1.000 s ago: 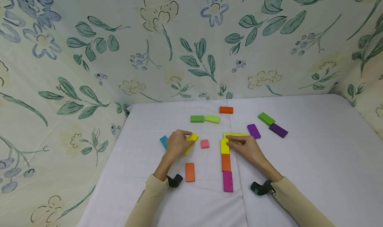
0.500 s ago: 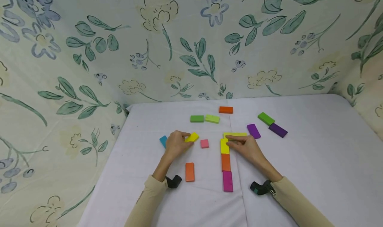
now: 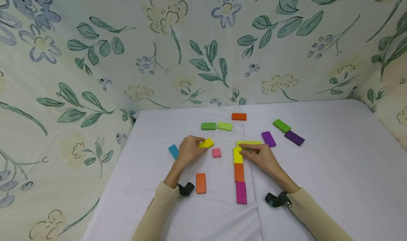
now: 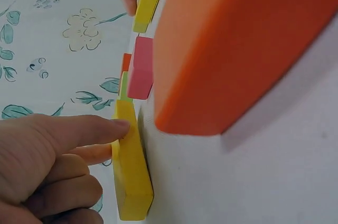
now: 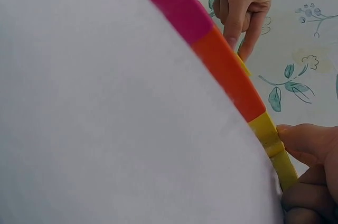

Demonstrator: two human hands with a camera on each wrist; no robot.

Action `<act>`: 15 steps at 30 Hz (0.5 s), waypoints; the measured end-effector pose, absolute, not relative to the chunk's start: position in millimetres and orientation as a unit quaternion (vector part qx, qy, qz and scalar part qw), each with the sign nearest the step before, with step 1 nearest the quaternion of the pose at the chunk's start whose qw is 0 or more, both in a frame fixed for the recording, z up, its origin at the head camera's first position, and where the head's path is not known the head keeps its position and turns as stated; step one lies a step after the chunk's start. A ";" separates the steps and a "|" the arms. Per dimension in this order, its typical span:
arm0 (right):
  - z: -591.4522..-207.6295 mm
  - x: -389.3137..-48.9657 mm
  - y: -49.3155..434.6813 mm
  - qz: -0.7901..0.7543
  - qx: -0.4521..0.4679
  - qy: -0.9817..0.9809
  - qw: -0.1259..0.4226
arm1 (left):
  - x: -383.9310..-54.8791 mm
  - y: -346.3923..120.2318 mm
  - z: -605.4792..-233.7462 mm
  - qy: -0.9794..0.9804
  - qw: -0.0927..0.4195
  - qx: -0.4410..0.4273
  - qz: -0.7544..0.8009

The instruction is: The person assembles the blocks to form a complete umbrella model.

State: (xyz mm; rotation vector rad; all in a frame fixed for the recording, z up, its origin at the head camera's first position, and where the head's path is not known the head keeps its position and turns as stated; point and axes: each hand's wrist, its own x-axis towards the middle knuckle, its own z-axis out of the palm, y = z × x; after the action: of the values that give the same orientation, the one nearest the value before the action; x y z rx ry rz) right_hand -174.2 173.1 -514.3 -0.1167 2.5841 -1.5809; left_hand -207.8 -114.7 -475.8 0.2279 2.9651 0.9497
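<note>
Between thumb and index finger, my left hand [image 3: 189,151] pinches a yellow block [image 3: 207,143], left of a small pink block [image 3: 216,152]. The left wrist view shows this block [image 4: 132,166] lengthwise under the fingertips. My right hand [image 3: 261,156] holds another yellow block [image 3: 238,155] with thumb and index finger at its right edge. That block tops a column with an orange block [image 3: 239,172] and a magenta block [image 3: 241,193] below it. A further yellow block [image 3: 249,142] lies crosswise at the column's far end, partly behind the right fingers.
A blue block [image 3: 173,151] lies beside the left hand, and an orange block [image 3: 201,183] nearer the front. Green [image 3: 208,126], lime [image 3: 224,126] and red-orange [image 3: 239,116] blocks lie farther back. Purple [image 3: 268,139], green [image 3: 281,125] and dark purple [image 3: 294,138] blocks lie right.
My left hand has turned its yellow block from a steep slant to a flatter one and shifted it slightly right, toward the pink block. The right hand stays at the column.
</note>
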 end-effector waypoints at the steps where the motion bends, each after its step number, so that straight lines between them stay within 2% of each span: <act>1: -514.1 -174.3 173.2 -0.521 -0.038 0.851 0.055 | -209.1 -113.0 -474.9 0.950 0.008 0.078 0.301; 8: -512.9 -174.9 174.0 -0.523 -0.037 0.850 0.050 | -221.4 -96.4 -462.2 0.954 0.004 0.130 0.270; 15: -511.7 -174.1 173.4 -0.523 -0.031 0.849 0.059 | -229.2 -77.0 -455.0 0.958 0.030 0.166 0.233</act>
State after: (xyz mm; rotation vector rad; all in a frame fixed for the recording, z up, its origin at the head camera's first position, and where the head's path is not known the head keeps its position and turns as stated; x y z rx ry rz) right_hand -174.1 173.4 -511.7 -0.0939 2.5725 -1.5852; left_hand -229.2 -77.0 -455.0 0.5124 2.9522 0.7167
